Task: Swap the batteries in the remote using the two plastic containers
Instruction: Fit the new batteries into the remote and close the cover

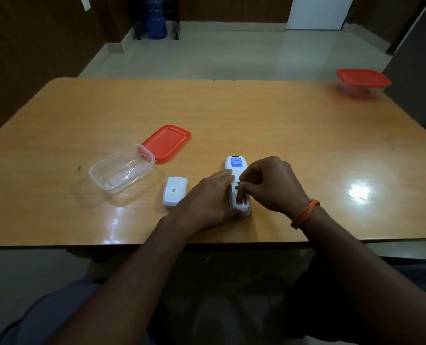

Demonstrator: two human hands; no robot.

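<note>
**Battery being worked in the open remote bay**

The white plastic remote (235,165) lies face-down on the glossy wooden table (256,115), back cover off, compartment exposed. It is pinned along its left side and near end by the left hand (207,202), laid flat w/ fingers wrapped against the casing; that grip is closed on the remote. The right hand (271,185) is bent over the bay, thumb and forefinger pinched narrow at the top of the compartment. An orange-tipped battery (241,200) is seen in the lower part of the bay; whether the pinch is actually on a cell cannot be told, as the fingertips are hidden.

Judged step: a cell is being levered out or seated. It is best done w/ the remote kept pressed flat, the cell tipped from the spring end, and polarity checked vs. the bay markings.

Around: the white battery cover (175,191) rests just left of the left hand. Further left, the clear open plastic container (121,170) looks empty, its red lid (167,143) beside it and partly behind its rim. A 2nd clear container w/ red lid on (362,82) sits well apart at the far right corner; a long reach will be needed, contents not discernible. Nothing lies btw. the hands and either container.
</note>
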